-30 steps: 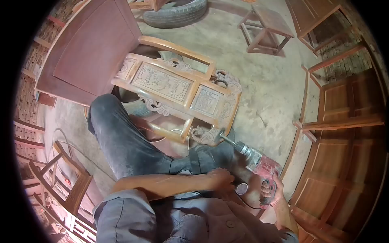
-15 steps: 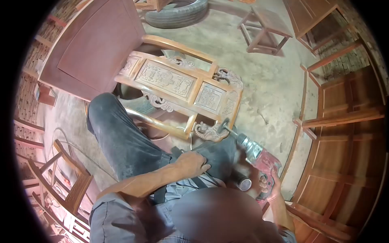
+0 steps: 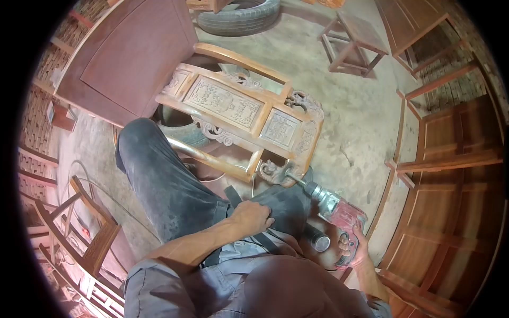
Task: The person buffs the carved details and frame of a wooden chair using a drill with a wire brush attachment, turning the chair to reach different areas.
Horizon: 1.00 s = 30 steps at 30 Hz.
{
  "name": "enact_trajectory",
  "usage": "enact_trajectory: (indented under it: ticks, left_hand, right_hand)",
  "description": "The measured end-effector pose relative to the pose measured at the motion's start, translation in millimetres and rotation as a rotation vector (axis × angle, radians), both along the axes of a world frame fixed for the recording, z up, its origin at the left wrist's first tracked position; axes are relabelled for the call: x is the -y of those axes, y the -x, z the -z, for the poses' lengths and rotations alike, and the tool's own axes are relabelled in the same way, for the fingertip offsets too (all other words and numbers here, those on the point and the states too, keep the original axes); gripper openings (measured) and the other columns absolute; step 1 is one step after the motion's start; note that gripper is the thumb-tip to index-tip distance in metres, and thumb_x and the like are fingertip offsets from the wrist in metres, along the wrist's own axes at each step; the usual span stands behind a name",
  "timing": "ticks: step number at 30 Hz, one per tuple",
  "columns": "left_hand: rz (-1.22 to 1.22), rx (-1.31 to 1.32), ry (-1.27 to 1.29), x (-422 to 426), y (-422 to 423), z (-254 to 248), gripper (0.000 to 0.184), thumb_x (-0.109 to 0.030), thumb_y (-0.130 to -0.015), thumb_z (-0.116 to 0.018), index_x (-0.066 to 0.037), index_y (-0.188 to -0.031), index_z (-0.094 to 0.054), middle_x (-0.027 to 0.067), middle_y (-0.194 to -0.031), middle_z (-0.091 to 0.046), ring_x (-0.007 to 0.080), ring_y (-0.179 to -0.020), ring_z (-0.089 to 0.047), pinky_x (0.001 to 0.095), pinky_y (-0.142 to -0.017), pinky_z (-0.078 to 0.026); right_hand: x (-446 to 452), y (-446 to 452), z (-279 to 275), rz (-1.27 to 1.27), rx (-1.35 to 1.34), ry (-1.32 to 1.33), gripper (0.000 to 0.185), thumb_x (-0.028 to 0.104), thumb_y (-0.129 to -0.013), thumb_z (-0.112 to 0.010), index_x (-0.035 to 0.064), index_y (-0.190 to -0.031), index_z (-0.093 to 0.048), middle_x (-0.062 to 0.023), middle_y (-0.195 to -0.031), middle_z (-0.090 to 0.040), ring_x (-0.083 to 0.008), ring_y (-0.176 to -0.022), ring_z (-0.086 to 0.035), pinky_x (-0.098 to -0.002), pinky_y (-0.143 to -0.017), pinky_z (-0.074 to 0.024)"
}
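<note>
My right hand [image 3: 354, 249] is closed around the handle of a red power drill [image 3: 344, 214] with a metal front. A thin shaft runs from its chuck to a small dark attachment [image 3: 290, 170] at the carved scroll corner [image 3: 277, 174] of a wooden chair back [image 3: 225, 103]; whether it touches is hard to tell. Carved panels and scrollwork cover the chair back, which lies tilted in front of my knees. My left hand [image 3: 250, 217] rests on my lap with fingers curled. A dark strip [image 3: 232, 196] sticks out beside it; what the fingers hold is hidden.
A dark cylinder [image 3: 320, 243] with a pale round end sits beside my thigh. Wooden panels [image 3: 445, 212] stand along the right, an unfinished chair frame [image 3: 101, 249] at left. Farther off are a tire [image 3: 238, 21] and a small stool [image 3: 360, 32]. A cable crosses the floor at left.
The drill's attachment has shifted slightly toward the carved corner, nearer its scrollwork. The whole view has moved a little. My left hand stays on my lap.
</note>
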<state>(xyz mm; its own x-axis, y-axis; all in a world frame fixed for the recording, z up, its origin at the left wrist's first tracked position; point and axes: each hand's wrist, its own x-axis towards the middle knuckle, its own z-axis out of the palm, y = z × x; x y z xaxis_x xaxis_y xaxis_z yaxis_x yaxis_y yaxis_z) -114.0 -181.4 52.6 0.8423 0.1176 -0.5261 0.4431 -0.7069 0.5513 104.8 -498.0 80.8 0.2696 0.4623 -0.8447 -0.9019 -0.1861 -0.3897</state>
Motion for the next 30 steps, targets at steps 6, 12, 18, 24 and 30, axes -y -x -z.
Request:
enact_trajectory:
  ticks: [6,12,18,24,30]
  left_hand:
    - [0.019,-0.017,0.017,2.7,-2.0,2.1,0.039,-0.042,-0.095,-0.057,-0.006,-0.099,-0.070,0.0215,-0.084,-0.072,0.0414,-0.083,-0.070,0.0512,-0.077,-0.055]
    - [0.043,0.024,0.021,8.3,-1.3,12.1,0.039,-0.043,-0.094,-0.059,-0.006,-0.099,-0.069,0.0211,-0.081,-0.071,0.0412,-0.081,-0.070,0.0514,-0.075,-0.055]
    - [0.008,0.021,0.047,5.4,0.9,10.7,0.039,-0.042,-0.093,-0.060,-0.005,-0.100,-0.068,0.0218,-0.081,-0.070,0.0414,-0.081,-0.069,0.0520,-0.075,-0.055]
    - [0.029,0.033,0.062,7.2,-1.5,10.0,0.039,-0.042,-0.093,-0.061,-0.005,-0.102,-0.068,0.0219,-0.083,-0.070,0.0416,-0.081,-0.069,0.0526,-0.075,-0.054]
    - [0.007,0.037,0.057,4.0,1.9,11.0,0.037,-0.041,-0.092,-0.062,-0.005,-0.102,-0.068,0.0216,-0.083,-0.070,0.0414,-0.083,-0.069,0.0526,-0.075,-0.054]
  right_hand:
    - [22.8,-1.2,4.5,0.035,-0.055,-0.051,0.045,0.050,-0.096,-0.058,0.0080,-0.111,-0.061,-0.0059,-0.070,-0.059,-0.0155,-0.054,-0.053,-0.0235,-0.040,-0.0351]
    - [22.6,-4.6,7.9,0.026,-0.048,-0.005,0.048,0.051,-0.095,-0.060,0.0045,-0.107,-0.062,-0.0058,-0.071,-0.060,-0.0154,-0.055,-0.052,-0.0245,-0.040,-0.0354]
    - [30.1,-9.3,4.6,0.034,-0.092,-0.027,0.047,0.049,-0.095,-0.060,0.0040,-0.107,-0.062,-0.0055,-0.071,-0.059,-0.0148,-0.055,-0.051,-0.0235,-0.040,-0.0339]
    - [23.2,-2.7,7.4,0.040,-0.076,-0.039,0.045,0.050,-0.096,-0.059,0.0066,-0.107,-0.061,-0.0055,-0.071,-0.058,-0.0146,-0.055,-0.051,-0.0244,-0.041,-0.0333]
    - [-14.7,4.3,17.6,0.027,-0.010,-0.076,0.044,0.050,-0.097,-0.057,0.0078,-0.111,-0.060,-0.0046,-0.070,-0.058,-0.0137,-0.054,-0.050,-0.0239,-0.040,-0.0332]
